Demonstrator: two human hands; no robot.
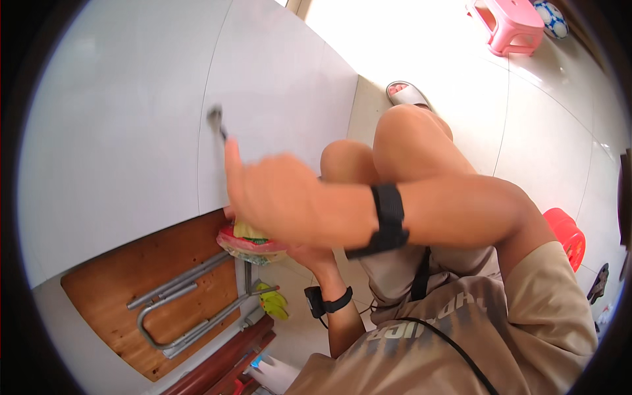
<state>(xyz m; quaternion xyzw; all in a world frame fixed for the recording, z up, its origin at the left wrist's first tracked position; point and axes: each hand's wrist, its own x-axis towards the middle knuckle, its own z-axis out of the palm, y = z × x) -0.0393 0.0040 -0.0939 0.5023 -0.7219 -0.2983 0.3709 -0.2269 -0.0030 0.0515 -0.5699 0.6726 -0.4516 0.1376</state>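
My right hand reaches across in front of me to the large pale door panel, smeared by motion. One finger points up to the lower end of a small dark metal handle on the panel; whether it grips the handle cannot be made out. Below it, my left hand is partly covered by the right. It is closed on a clear plastic bag with pink edging and something yellow and green inside. The bag sits just under the panel's lower edge.
Under the panel, a folded wooden table with grey metal legs leans upright. A yellow-green cloth-like item lies beside it. My bent knees are close on the right. A pink stool, a ball and a red stool stand farther off.
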